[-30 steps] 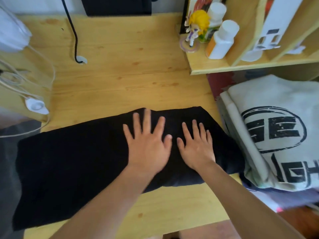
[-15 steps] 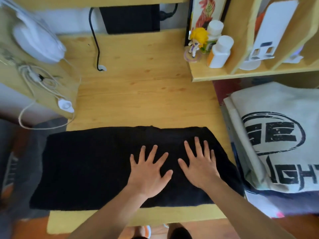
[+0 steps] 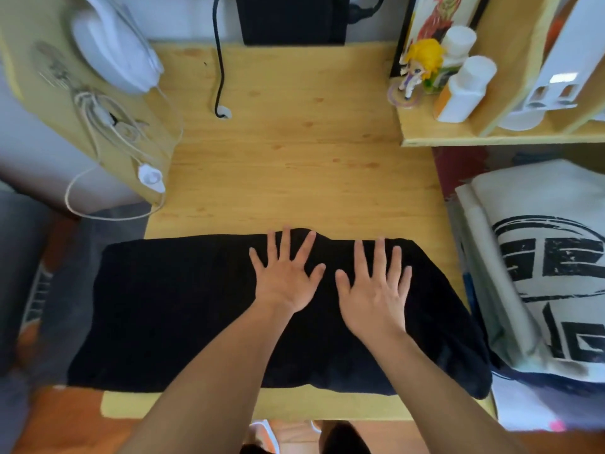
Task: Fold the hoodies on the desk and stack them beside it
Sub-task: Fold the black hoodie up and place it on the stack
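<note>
A black hoodie, folded into a long band, lies across the near part of the wooden desk; its left end overhangs the desk edge. My left hand rests flat on it with fingers spread, near the band's far edge. Beside it my right hand lies flat in the same way, slightly nearer to me. Neither hand grips the cloth. To the right of the desk sits a folded white hoodie with a black print, on top of other folded clothes.
A wooden shelf at the back right holds white bottles and a small yellow-haired figurine. A black cable runs to a desk hole. A white lamp and white cords sit at the left.
The view tilted up, showing more of the desk's back. Both hands stayed flat and slid toward the far edge of the black hoodie, which now lies straighter across the desk.
</note>
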{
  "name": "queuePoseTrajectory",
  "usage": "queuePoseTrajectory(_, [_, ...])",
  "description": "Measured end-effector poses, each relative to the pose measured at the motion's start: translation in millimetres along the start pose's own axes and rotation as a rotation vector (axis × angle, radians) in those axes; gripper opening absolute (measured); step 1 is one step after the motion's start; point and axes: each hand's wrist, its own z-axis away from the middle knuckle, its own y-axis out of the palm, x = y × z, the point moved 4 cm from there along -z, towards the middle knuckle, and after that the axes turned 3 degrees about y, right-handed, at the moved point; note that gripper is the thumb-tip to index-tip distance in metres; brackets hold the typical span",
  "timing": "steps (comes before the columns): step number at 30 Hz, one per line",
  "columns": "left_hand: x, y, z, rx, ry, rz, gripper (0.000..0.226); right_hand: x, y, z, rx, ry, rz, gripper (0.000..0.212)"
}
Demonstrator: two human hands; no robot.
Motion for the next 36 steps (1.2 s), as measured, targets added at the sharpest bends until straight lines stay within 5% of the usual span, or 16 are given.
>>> queuePoseTrajectory(4, [22, 7, 55, -0.118, 0.023, 0.058, 0.066, -16, 17, -32, 0.088, 0.151, 0.028, 0.072])
queuePoseTrajectory(11, [221, 25, 109, -0.196, -0.177, -0.057, 0.067, 9, 1, -20, 0.055, 0.225, 0.125, 0.071])
queuePoseTrajectory(16, [249, 26, 116, -0.256, -0.132, -0.069, 0.063, 127, 11, 86, -0.183, -0.167, 0.150, 0.068])
queuePoseTrajectory(22, [318, 21, 124, -0.134, -0.354, 0.718, 0.071, 99, 63, 80, -0.085, -0.025, 0.314, 0.073])
queuePoseTrajectory(26, [322, 15, 139, -0.080, -0.443, 0.911, 0.067, 107, 64, 85, -0.114, -0.041, 0.304, 0.070])
queuePoseTrajectory(30, [343, 4, 160, 0.039, -0.703, 1.260, 0.058, 111, 55, 76, 0.058, -0.011, 0.307, 0.072])
queuePoseTrajectory(36, [309, -62, 183, 0.090, -0.483, 1.378, 0.020, 157, 38, 37, 0.067, -0.224, 0.304, 0.071])
